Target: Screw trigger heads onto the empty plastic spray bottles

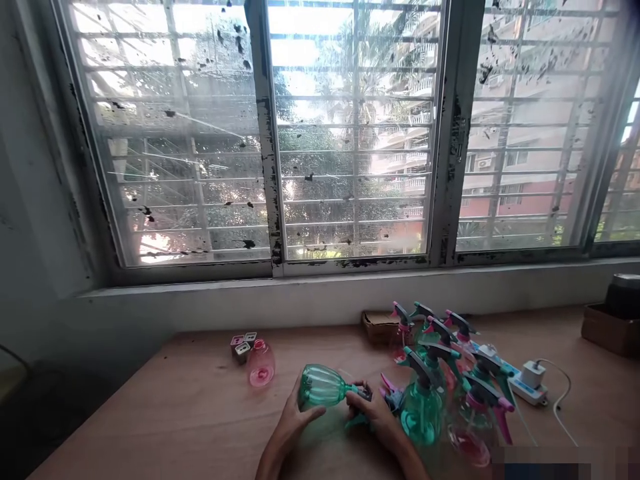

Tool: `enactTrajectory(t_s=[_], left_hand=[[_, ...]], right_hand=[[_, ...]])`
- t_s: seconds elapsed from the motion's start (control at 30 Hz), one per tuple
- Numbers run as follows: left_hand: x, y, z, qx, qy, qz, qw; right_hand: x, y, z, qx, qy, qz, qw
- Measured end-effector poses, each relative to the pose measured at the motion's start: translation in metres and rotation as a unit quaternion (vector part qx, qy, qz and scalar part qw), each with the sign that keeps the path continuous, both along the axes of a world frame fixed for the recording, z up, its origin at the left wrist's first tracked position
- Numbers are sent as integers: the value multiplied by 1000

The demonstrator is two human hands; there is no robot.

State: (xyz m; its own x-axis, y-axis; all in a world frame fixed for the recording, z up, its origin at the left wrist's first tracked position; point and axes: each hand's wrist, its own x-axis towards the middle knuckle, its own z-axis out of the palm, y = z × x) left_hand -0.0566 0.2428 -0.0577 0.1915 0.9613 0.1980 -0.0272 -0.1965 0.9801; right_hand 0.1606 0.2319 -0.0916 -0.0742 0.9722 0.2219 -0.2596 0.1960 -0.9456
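My left hand [294,419] is wrapped round the body of a clear green spray bottle [324,388], which is tilted onto its side with its neck to the right. At that neck, my right hand [376,412] grips a dark grey and green trigger sprayer head [356,421]. Its fingers partly cover the head, so how far it is seated on the neck is hidden. Beside my right hand lies a loose pink and grey sprayer head [391,392]. A pink bottle with no head [261,364] stands to the left.
Several green and pink spray bottles [423,410] with heads stand at the right. Behind them are a cardboard box [381,328] and a white power strip [527,390] with a cable. Small boxes [242,351] sit at the left. Another brown box [607,330] is far right.
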Motion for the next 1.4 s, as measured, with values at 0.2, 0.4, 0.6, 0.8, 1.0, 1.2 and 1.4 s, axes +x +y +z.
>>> enactTrajectory(t_s=[0.2,0.4,0.6,0.8,1.0,1.2,1.4], left_hand=[[0,5,-5,3,7,15,1000],[-1,7,-12,12,1,15,1000],[-2,11,-13,14,16,34,999],[-4,10,-16,25,16,21,999],[-4,9,-15,24,11,28,999],[-4,15,-19,19,0,34,999],[-2,16,-21,22,-18,22,999]], right_hand=[[-2,-1,1,-6,-6,16,1000],[-2,1,-1,-4,1,2,1000],[-5,1,1,1,-11,8,1000],[-5,5,-3,-4,6,3,1000],[-6,3,-2,-1,-1,15,1000],[-6,4,-3,1,0,12,1000],[-6,3,-3,2,12,-5,1000]])
